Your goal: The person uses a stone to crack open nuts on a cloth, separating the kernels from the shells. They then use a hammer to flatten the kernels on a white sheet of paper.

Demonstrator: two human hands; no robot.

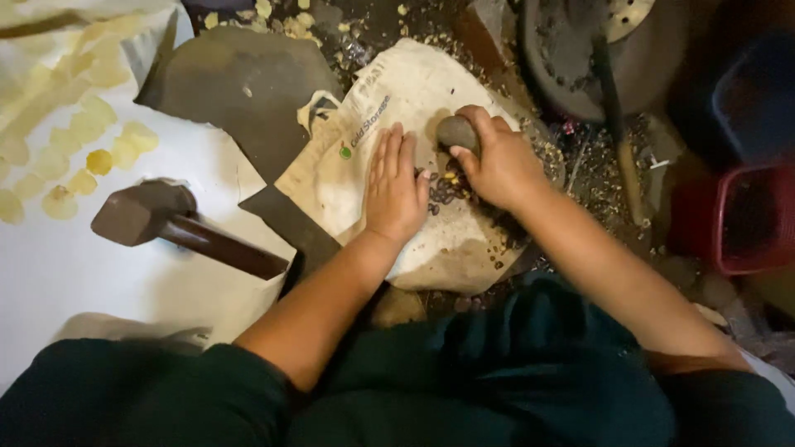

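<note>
Right hand [497,165] is closed around a grey stone [457,132], held over dark seeds [447,194] on a cloth sack [389,108]. Left hand [395,186] is laid flat, fingers together, on the sack beside them. Crushing appears partly done: broken bits are seen, whole seeds remain. The stone's long axis is judged to run up-left, away from the person. A hammer [178,223] lies unused at left.

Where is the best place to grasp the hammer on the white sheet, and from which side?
Probably grip the hammer by its dark wooden handle, near the free end at lower right. That end points toward the person and lies nearest the left hand; the heavy blocky head sits at the far upper-left end.
</note>
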